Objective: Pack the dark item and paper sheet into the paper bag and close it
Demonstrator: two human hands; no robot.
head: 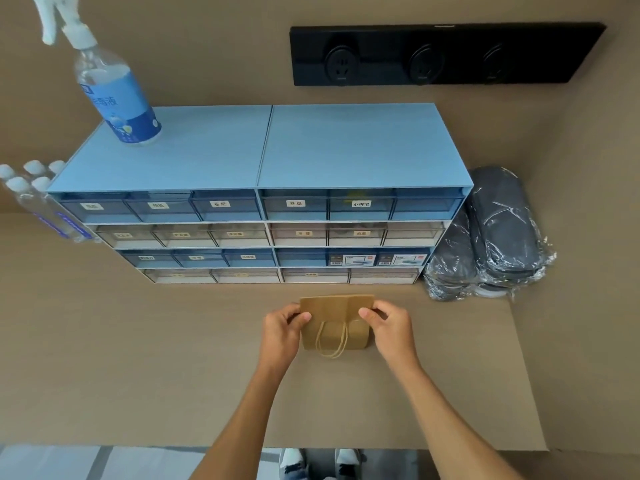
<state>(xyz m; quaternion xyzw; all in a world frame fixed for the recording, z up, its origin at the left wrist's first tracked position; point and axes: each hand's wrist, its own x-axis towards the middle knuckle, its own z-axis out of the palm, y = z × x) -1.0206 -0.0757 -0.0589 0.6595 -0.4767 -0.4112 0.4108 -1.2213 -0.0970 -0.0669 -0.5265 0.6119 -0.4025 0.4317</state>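
Both hands (282, 327) (389, 323) pinch the paper bag's (336, 332) side edges.

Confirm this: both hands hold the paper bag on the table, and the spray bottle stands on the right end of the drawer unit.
Not quite. The head view shows the spray bottle on the drawer unit's left end. Both hands, left and right, do hold the paper bag on the table.

paper bag (335, 318) was plain kraft brown, twine handles (331, 341) same tan. counter (138, 358) was matte beige-brown. drawer cabinet (263, 150) had pale blue top, rows alternated translucent blue and clear-white, small white and tan labels. wrapped dark items (498, 223) at counter's right edge were charcoal grey under glossy clear film. spray bottle (114, 95) was clear, blue label, white trigger. socket strip (443, 53) was black.
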